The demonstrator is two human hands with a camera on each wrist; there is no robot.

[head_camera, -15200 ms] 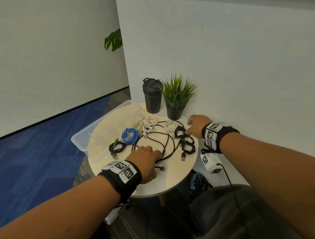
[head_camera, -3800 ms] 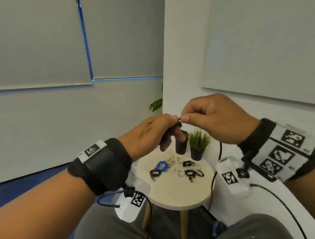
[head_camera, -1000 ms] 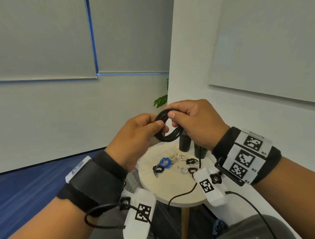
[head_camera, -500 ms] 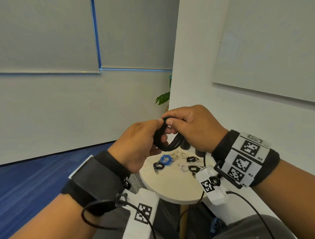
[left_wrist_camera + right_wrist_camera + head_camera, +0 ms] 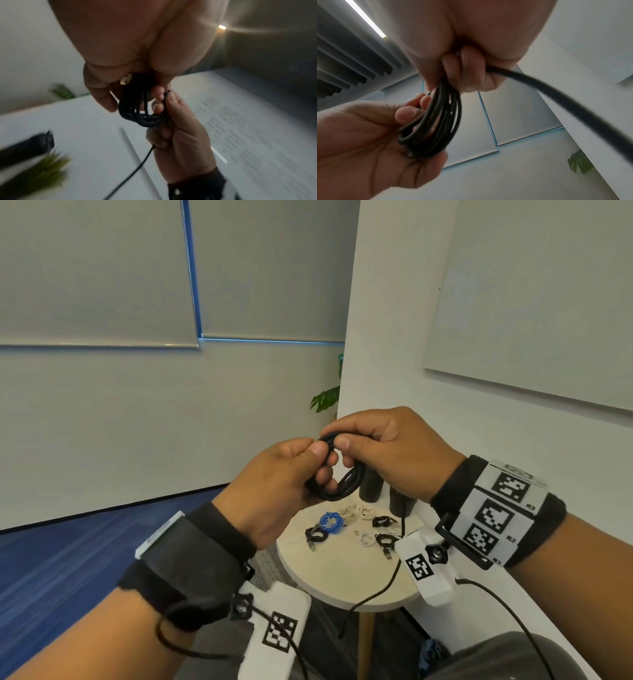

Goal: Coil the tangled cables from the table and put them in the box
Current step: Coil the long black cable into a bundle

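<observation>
- Behind everything, we see a pale wall (image 5: 102,440) with grey roller blinds (image 5: 92,268), and a blue carpet (image 5: 51,570) running along its foot.
- Next, the round pale desk (image 5: 335,570) stands low against the white partition, well below our hands.
- At the back of the desk, a dark bottle (image 5: 370,491) and a dark plant pot (image 5: 399,503) stand near each other, both partly hidden behind our right hand.
- Our left hand (image 5: 274,491) is raised in front of us, its thumb and curled fingers pinching one side of the black cable coil (image 5: 346,484).
- Our right hand (image 5: 390,453) grips the top of the same coil, thumb and forefinger closed on it (the two thumbs almost meet).
- That coil hangs between both hands in several tight loops, up in the air above the desk; the left wrist view shows a pale plug end (image 5: 126,80) tucked by our left palm.
- One loose tail of black cable (image 5: 383,587) drops from under the right hand, past the desk edge and downward.
- On the desk lie smaller bundles: a blue cable (image 5: 330,522), white cables (image 5: 356,511), and black cables (image 5: 317,534), each lying apart from the others.
</observation>
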